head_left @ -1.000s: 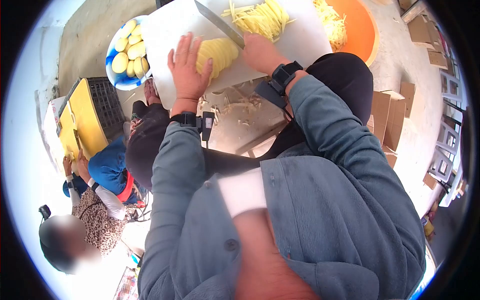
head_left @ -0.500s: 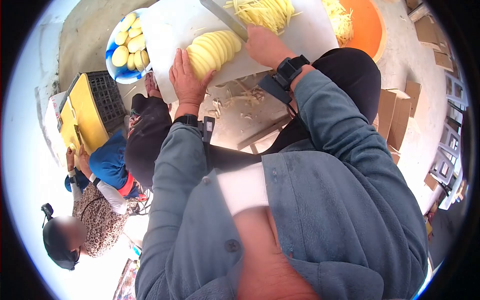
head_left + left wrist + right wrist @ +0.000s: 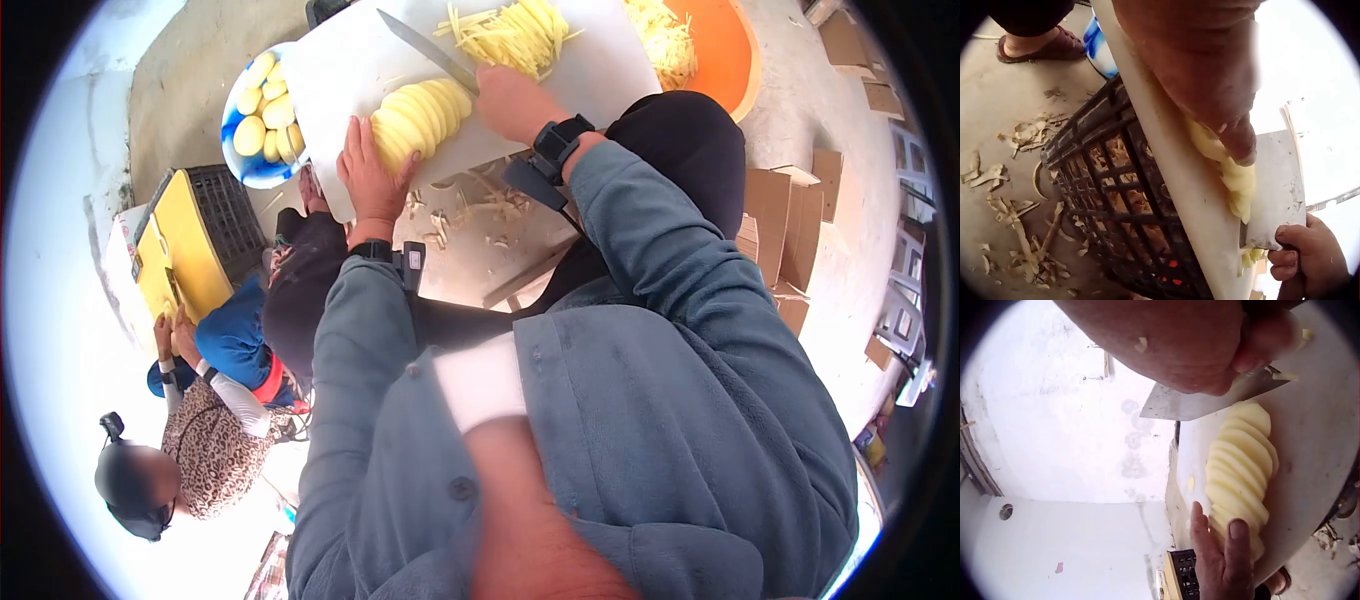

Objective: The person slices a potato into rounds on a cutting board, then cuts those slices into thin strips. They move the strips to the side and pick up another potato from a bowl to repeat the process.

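Observation:
A row of overlapping potato slices (image 3: 425, 115) leans fanned out on a white cutting board (image 3: 335, 60). At its left end rests my left hand (image 3: 372, 182), fingers fairly straight and thumb on the near side; the right wrist view shows these fingers against the last slices. My right hand (image 3: 515, 103) grips a broad-bladed kitchen knife (image 3: 425, 45) just past the right end of the row, its handle hidden in the fist. The blade (image 3: 1188, 403) stands beside the first slices in the right wrist view. Behind the knife lies a pile of potato strips (image 3: 515, 35).
Left of the board, a blue-and-white basin (image 3: 238, 165) holds peeled potatoes. An orange basin (image 3: 725, 60) with more strips stands at right. Under the board is a black plastic crate (image 3: 1122, 187), with peelings on the floor. Another person (image 3: 215, 445) works at a yellow board (image 3: 205, 245).
My left hand has drawn back from beside the slices to their left end, and the slices now lie more fanned out. My right hand keeps the knife near the right end.

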`<control>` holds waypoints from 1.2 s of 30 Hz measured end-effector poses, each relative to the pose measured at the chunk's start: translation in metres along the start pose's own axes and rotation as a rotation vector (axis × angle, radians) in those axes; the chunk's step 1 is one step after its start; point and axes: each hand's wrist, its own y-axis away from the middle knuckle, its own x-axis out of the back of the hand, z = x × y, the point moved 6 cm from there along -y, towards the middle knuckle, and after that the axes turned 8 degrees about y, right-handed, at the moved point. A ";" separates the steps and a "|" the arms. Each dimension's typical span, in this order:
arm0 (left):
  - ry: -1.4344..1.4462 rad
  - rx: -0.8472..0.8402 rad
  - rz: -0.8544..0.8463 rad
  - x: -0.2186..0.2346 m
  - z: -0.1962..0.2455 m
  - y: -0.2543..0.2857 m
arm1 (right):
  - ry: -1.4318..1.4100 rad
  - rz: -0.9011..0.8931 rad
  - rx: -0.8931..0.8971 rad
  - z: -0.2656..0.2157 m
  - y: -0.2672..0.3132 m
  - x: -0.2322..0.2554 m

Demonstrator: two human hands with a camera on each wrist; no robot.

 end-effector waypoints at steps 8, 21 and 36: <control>0.008 -0.366 -0.069 -0.008 0.049 -0.038 | -0.015 0.061 -0.025 -0.004 0.004 0.004; 0.068 -0.353 -0.140 -0.018 0.046 -0.040 | 0.054 0.053 0.084 -0.026 0.019 0.023; 0.067 -0.341 -0.106 -0.020 0.043 -0.040 | 0.168 -0.014 0.060 -0.024 0.015 0.004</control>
